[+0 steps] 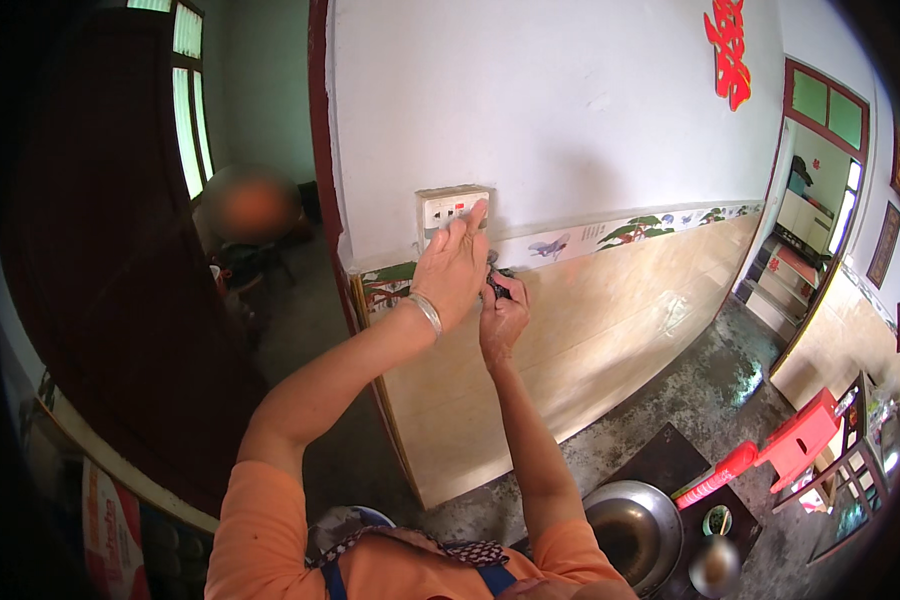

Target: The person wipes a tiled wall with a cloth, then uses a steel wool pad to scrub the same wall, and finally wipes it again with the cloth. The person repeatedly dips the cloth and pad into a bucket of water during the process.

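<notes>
A white wall socket panel (433, 208) with a red switch sits on the wall above a tile border. My left hand (454, 266), with a silver bracelet at the wrist, lies over the panel's right part. Its extended fingers touch the panel, and what lies beneath the palm is hidden. Just below and to the right, my right hand (507, 315) pinches a small dark object (501, 283) close to the wall. That object is partly covered by my fingers, so its kind is unclear.
A wok (634, 536) with a red handle (716, 474) rests on a low dark table (742, 517) beside a small bowl (718, 520). A red plastic stool (799, 441) stands farther right. At left, a dark door (120, 225) adjoins a doorway; a blurred orange shape shows beyond.
</notes>
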Demonstrator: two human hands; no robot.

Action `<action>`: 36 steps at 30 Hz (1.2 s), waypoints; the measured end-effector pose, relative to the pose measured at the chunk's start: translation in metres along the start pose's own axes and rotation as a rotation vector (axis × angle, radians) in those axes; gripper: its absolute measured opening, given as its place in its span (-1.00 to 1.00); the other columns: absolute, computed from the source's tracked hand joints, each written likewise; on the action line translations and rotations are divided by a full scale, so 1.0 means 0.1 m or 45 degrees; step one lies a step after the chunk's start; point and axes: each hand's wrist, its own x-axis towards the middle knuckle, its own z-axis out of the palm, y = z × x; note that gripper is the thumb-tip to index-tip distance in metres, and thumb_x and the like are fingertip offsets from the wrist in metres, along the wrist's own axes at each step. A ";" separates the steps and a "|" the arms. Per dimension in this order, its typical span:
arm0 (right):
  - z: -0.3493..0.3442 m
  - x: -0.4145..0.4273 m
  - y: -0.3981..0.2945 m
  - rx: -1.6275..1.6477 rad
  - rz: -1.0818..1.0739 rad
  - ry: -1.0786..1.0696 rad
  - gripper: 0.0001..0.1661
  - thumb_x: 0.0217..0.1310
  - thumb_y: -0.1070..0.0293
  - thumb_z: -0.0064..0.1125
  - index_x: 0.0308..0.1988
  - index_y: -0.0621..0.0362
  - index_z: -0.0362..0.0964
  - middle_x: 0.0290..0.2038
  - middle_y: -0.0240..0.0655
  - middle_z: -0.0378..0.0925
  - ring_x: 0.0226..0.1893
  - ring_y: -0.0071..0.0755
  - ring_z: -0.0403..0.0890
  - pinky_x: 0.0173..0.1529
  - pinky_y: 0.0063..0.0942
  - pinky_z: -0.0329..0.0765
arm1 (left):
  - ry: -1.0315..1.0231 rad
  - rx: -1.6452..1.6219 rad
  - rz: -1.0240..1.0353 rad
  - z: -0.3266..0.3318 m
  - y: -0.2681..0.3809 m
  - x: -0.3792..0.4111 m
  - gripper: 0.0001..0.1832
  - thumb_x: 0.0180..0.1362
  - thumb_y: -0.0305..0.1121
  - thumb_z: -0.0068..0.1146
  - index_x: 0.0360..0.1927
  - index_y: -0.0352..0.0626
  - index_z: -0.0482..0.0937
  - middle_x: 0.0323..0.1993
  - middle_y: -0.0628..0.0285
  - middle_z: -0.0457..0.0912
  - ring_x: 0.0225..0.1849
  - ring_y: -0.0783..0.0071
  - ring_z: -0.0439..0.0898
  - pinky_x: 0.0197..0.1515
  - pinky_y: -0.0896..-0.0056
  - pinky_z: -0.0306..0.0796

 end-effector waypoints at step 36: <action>0.28 0.77 0.82 0.129 0.115 0.342 -0.90 -0.02 0.37 0.21 -0.47 0.13 0.48 -0.34 -0.32 0.52 -0.19 -0.27 0.45 -0.11 -0.35 0.35 | 0.615 -0.932 -0.653 0.93 -0.48 -0.61 -0.39 0.25 -0.29 -0.19 0.27 -0.38 -0.08 0.19 -0.05 0.14 0.17 0.22 0.21 0.21 0.28 0.06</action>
